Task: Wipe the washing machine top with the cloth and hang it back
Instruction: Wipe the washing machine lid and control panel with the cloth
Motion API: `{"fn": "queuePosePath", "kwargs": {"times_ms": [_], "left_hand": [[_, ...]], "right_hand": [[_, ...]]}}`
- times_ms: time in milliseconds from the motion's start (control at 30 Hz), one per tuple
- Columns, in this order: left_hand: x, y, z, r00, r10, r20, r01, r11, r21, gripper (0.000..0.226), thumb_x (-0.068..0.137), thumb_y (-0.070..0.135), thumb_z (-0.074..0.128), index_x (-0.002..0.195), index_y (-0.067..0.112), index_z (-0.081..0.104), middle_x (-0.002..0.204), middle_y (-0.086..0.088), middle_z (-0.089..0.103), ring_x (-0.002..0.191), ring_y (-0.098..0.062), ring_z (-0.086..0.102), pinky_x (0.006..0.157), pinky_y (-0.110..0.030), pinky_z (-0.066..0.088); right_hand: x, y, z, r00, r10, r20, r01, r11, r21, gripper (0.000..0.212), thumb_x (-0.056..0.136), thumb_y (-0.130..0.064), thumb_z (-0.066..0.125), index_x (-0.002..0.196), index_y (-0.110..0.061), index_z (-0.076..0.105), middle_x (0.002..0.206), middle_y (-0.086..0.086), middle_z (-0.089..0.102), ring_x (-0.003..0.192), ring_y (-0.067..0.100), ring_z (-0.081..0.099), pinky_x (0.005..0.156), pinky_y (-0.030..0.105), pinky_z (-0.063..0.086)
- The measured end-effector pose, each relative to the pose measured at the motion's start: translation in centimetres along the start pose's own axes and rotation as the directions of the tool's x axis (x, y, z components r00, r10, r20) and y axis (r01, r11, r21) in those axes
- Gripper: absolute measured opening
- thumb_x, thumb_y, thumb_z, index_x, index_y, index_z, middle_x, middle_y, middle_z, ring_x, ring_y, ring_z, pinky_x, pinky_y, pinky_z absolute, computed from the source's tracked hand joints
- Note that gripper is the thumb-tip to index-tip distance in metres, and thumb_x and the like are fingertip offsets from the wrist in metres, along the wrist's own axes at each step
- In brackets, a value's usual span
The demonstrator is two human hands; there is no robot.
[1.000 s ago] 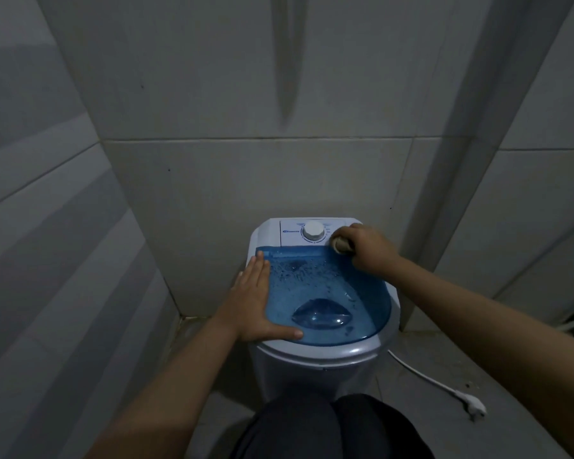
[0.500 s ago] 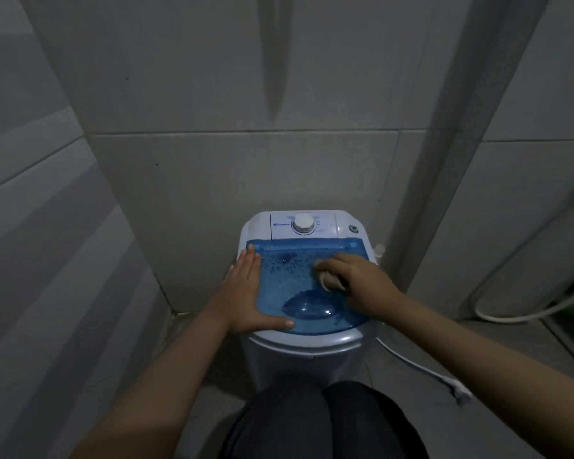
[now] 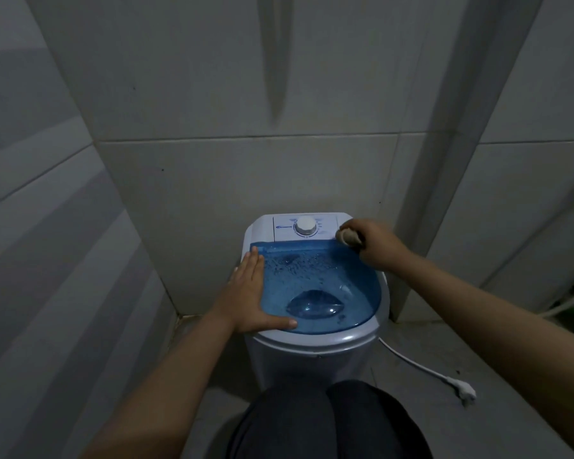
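Right hand [image 3: 376, 245] fingers closed on balled cloth [image 3: 348, 237], axis unclear, left hand [image 3: 251, 294] flat on lid [image 3: 328, 279]

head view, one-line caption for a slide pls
Right hand wipes a balled pale cloth at the white washing machine's back corner; left hand braces its blue translucent lid.

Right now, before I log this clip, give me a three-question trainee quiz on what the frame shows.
1. True or false: the left hand lies flat on the blue lid.
2. Where is the cloth? A) hung on the wall B) bunched in the right hand at the lid's back right corner C) on the floor
3. Fill in: the plug lies on the ____, unplugged.

Key: 1 true; 2 B; 3 floor.
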State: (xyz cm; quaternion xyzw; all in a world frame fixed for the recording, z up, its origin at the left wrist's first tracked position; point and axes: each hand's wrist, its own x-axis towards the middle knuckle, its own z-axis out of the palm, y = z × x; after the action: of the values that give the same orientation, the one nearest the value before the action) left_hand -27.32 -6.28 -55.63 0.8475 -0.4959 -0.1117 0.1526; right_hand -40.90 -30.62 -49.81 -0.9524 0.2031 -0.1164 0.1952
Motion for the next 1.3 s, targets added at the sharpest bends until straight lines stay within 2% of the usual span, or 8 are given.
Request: {"fn": "queuePosePath", "kwargs": {"times_ms": [167,567,767,900,1000,1067,1200,1300], "left_hand": [[0.2,-0.2,0.1,1.000,0.007,-0.003,-0.007,1.000,-0.006,0.156,0.037,0.101,0.038,0.150,0.010,-0.018,0.157,-0.007,-0.028,0.146,-0.021,-0.022,0.119,-0.040,-0.008],[0.4,-0.5,0.5,1.000,0.004,-0.019,-0.004,1.000,0.012,0.158,0.035,0.102,0.036,0.150,0.008,-0.017,0.158,-0.010,-0.026,0.147,-0.023,-0.020,0.115,-0.036,-0.010],[0.3,-0.5,0.6,1.000,0.003,-0.016,-0.002,1.000,0.020,0.158,0.035,0.102,0.037,0.150,0.008,-0.015,0.159,-0.009,-0.025,0.147,-0.022,-0.019,0.121,-0.043,-0.003],[0.3,-0.4,0.5,1.000,-0.002,-0.011,0.003,1.000,0.026,0.159,0.034,0.102,0.037,0.150,0.007,-0.016,0.158,-0.009,-0.026,0.147,-0.022,-0.019,0.122,-0.046,0.000],[0.2,-0.4,0.4,1.000,-0.005,-0.001,0.005,1.000,0.018,0.160,0.032,0.103,0.035,0.150,0.007,-0.017,0.158,-0.010,-0.026,0.147,-0.023,-0.020,0.122,-0.046,0.000],[0.3,-0.4,0.4,1.000,-0.010,0.003,0.010,1.000,0.011,0.159,0.034,0.102,0.037,0.150,0.007,-0.017,0.158,-0.010,-0.026,0.147,-0.023,-0.021,0.122,-0.045,-0.002],[0.3,-0.5,0.5,1.000,0.006,0.003,-0.006,1.000,0.025,0.159,0.035,0.102,0.037,0.149,0.007,-0.019,0.158,-0.010,-0.027,0.146,-0.023,-0.022,0.118,-0.041,-0.008],[0.4,-0.5,0.5,1.000,0.005,0.001,-0.005,0.999,0.032,0.161,0.031,0.103,0.033,0.149,0.006,-0.018,0.157,-0.010,-0.028,0.146,-0.023,-0.022,0.116,-0.038,-0.009]], "right_hand": [[-0.4,0.5,2.1,0.999,-0.021,0.036,0.028,0.977,-0.210,0.051,0.074,0.008,0.056,0.119,-0.015,0.054,0.119,0.014,0.054,0.106,0.035,0.052,0.079,0.048,0.052],[-9.4,-1.6,3.8,0.997,-0.077,0.000,0.075,0.973,-0.220,0.048,0.077,-0.006,0.061,0.122,-0.020,0.054,0.110,0.008,0.055,0.099,0.030,0.051,0.074,0.042,0.052],[-12.0,-4.3,5.8,0.993,-0.118,-0.024,0.111,0.974,-0.197,0.039,0.083,-0.012,0.058,0.121,-0.021,0.053,0.107,0.007,0.055,0.097,0.030,0.052,0.072,0.043,0.053],[-11.2,-6.0,4.0,0.965,-0.225,0.134,0.223,0.974,0.035,0.044,0.075,-0.007,0.063,0.117,-0.020,0.059,0.109,0.007,0.062,0.101,0.024,0.057,0.082,0.037,0.050],[-8.3,-6.9,3.2,0.965,-0.232,0.119,0.214,0.965,0.150,0.047,0.072,0.004,0.062,0.114,-0.016,0.063,0.112,0.009,0.065,0.104,0.024,0.059,0.090,0.039,0.050],[-6.4,-7.5,3.7,0.959,-0.252,0.129,0.244,0.967,0.070,0.047,0.073,0.002,0.063,0.115,-0.020,0.061,0.114,0.006,0.060,0.104,0.024,0.056,0.089,0.042,0.051],[-4.7,-8.4,4.8,0.887,-0.339,0.313,0.405,0.897,-0.177,0.042,0.080,-0.012,0.064,0.119,-0.023,0.057,0.120,0.001,0.053,0.105,0.024,0.052,0.080,0.043,0.052],[-4.2,-8.0,3.8,0.827,-0.377,0.417,0.487,0.851,-0.197,0.045,0.077,-0.009,0.065,0.118,-0.025,0.057,0.120,-0.001,0.053,0.106,0.023,0.052,0.076,0.041,0.051]]}}
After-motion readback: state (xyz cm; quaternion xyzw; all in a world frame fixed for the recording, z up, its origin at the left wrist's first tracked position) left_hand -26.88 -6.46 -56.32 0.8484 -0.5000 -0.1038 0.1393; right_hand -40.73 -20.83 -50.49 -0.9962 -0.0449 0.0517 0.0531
